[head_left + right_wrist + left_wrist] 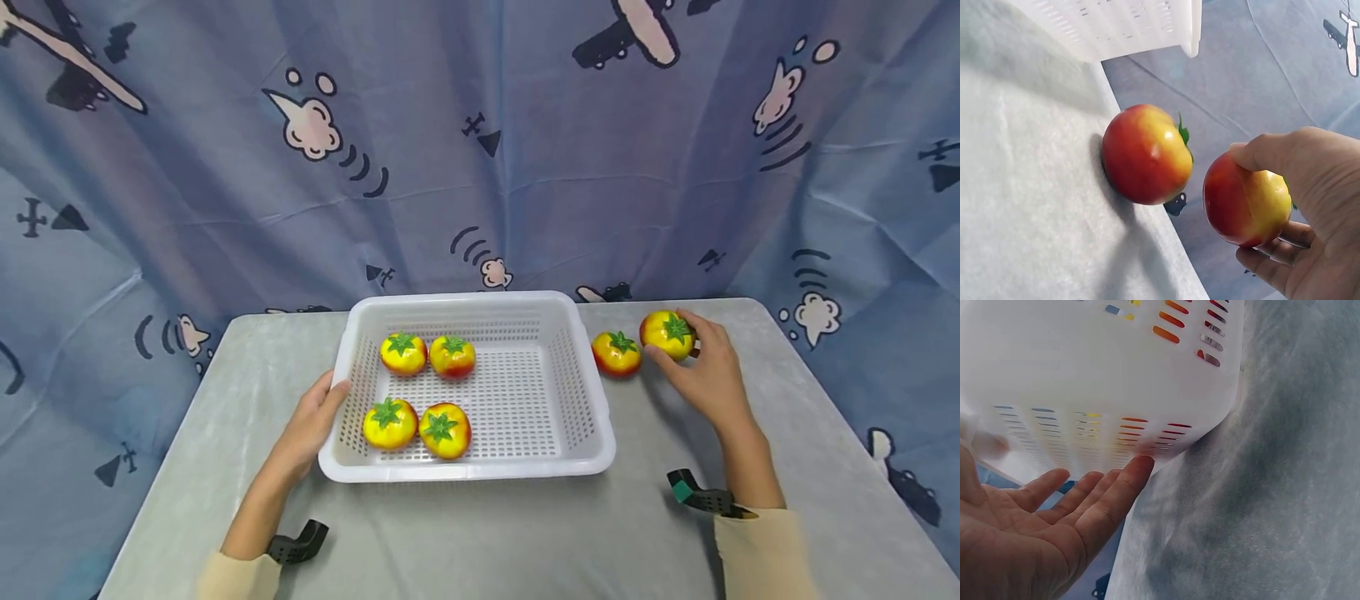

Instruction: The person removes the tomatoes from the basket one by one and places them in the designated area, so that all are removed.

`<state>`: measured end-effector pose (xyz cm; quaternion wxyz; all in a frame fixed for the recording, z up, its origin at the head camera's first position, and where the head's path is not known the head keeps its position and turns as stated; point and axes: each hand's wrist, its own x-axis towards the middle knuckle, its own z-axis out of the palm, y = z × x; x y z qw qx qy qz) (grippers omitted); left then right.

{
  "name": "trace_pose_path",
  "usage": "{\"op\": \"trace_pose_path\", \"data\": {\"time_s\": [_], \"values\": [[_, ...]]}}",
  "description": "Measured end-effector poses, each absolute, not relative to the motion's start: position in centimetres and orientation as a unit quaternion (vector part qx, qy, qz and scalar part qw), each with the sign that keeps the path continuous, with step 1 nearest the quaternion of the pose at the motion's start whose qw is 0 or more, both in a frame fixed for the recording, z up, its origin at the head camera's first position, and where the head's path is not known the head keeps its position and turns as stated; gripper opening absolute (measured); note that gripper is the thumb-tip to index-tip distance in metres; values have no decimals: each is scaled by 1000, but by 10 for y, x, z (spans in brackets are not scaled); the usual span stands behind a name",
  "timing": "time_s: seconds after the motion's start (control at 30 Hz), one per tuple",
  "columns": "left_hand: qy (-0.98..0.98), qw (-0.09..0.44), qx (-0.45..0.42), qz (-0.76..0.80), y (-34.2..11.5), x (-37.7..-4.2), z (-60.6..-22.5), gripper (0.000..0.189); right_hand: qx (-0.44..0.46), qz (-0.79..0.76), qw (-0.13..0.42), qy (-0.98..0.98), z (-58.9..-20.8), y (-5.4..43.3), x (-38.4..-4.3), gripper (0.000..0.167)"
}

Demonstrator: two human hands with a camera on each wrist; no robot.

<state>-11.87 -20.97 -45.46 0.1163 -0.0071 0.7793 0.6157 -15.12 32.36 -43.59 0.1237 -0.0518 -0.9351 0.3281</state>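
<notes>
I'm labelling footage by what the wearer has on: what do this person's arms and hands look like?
The left hand and right hand wear no gloves. Both forearms end in plain beige sleeves. Near each cuff sits a curved black wrist piece; the one on the right arm has a green patch. No cables are visible.

Backdrop: blue-grey fabric curtain [540, 158], creased, with vertical folds, hung beyond the left hand [308, 423] and right hand [703, 367], continuing along both sides outboard of them. Printed motifs: airplanes [645, 25], pale outlined clouds [313, 129], dark curved strokes. Table [480, 542] beneath both hands: pale grey, faintly mottled top, rounded far corners. Light: soft; blurred shadow on the tabletop at the right hand's inner side.
</notes>
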Motion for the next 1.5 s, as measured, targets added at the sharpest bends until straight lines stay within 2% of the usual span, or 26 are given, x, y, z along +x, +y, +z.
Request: {"op": "trace_pose_path", "data": {"time_s": [1.07,1.3,1.5], "values": [[778,116,-3,618,-208,-118,-452,57,-38,305,45,-951,-466,341,-160,76],[779,115,-4,616,-209,-118,-452,58,-45,302,19,-952,-465,341,-163,80],[775,116,-2,621,-208,-118,-452,58,-48,306,18,-951,-465,341,-161,84]]}}
